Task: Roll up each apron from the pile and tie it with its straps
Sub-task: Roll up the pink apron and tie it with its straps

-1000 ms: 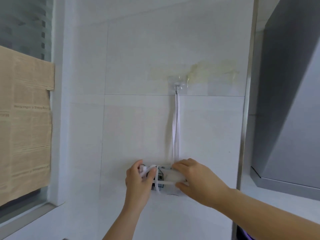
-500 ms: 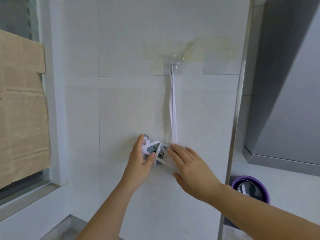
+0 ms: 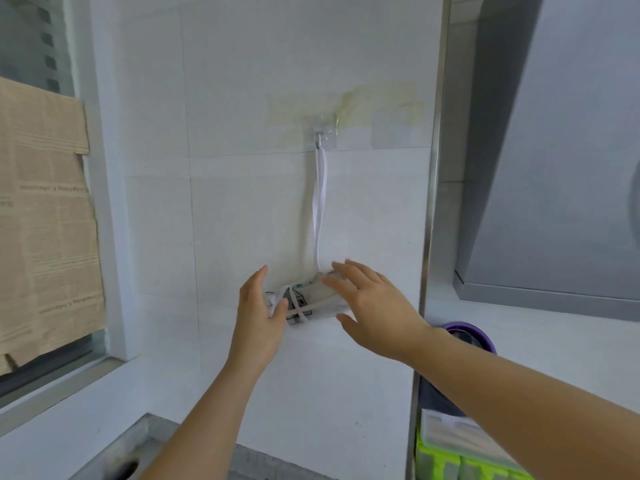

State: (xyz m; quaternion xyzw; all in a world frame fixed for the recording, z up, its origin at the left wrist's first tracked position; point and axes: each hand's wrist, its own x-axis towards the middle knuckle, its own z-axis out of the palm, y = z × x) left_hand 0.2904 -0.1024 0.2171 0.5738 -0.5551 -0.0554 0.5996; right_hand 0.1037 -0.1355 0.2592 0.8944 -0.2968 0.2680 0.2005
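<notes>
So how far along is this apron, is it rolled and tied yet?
Done: the apron is rolled into a tight bundle, straps crossed around it, and it hangs by its white loop from the wall hook. In hand: the left hand and right hand are spread open at its ends. Left: no pile is in view, so I can't tell.

Both hands now off rolled apron
</notes>
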